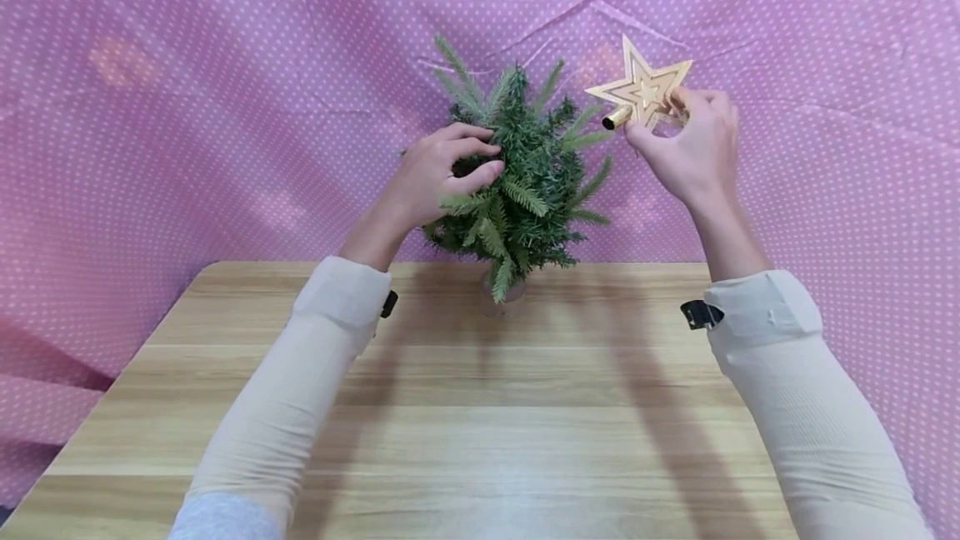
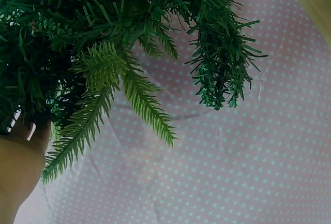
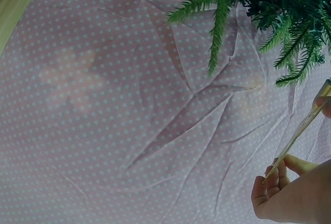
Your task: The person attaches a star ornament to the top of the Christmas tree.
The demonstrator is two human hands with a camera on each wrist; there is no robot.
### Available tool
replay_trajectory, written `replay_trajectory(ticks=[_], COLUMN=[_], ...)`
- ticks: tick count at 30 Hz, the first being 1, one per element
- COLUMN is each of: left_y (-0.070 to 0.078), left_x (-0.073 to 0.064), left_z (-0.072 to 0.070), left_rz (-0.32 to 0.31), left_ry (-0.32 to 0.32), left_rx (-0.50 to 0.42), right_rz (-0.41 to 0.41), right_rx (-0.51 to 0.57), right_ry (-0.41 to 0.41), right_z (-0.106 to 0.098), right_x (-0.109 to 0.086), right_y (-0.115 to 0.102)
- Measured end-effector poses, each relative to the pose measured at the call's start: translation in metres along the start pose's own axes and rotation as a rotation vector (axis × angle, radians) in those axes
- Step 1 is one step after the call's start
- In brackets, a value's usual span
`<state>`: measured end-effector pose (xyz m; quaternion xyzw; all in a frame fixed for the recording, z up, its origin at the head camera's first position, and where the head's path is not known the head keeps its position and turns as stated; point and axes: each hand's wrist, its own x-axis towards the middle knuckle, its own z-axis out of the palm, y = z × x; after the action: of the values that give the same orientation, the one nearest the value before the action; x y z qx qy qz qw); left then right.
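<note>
The right hand (image 1: 701,148) pinches the star (image 1: 647,92); the left hand (image 1: 435,169) touches the tree (image 1: 528,148), grip unclear. Steadying it should help.

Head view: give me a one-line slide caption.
At a green tree on a wooden table, the left hand touches the branches while the right hand holds up a gold star.

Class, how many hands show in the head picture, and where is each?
2. The left hand is at the left side of the green tree; the right hand holds a gold star, right of the tree. Branches may hide part of the left hand.
</note>
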<state>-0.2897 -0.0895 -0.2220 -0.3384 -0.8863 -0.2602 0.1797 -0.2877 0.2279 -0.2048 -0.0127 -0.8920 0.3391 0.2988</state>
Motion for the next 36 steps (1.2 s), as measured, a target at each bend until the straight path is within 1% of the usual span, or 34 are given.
replay_trajectory(ticks=[7,14,20,28,36], left_y=[-0.001,-0.001,-0.001,-0.001,0.001], left_x=[0.001,0.0,0.0,-0.001,-0.002], left_z=[0.0,0.0,0.001,0.001,0.0], left_rz=[-0.011,0.008,0.022,0.016,0.014], left_ry=[-0.002,0.015,0.029,0.022,0.02], left_rx=[-0.025,-0.015,-0.01,-0.003,0.0], right_rz=[0.013,0.02,0.007,-0.001,0.002], right_rx=[-0.004,-0.003,-0.008,-0.024,-0.015], right_ry=[-0.001,0.018,0.046,0.067,0.077], right_z=[0.0,0.001,0.002,0.004,0.009], right_x=[0.003,0.006,0.006,0.007,0.009], right_y=[-0.007,-0.015,-0.02,-0.027,-0.034])
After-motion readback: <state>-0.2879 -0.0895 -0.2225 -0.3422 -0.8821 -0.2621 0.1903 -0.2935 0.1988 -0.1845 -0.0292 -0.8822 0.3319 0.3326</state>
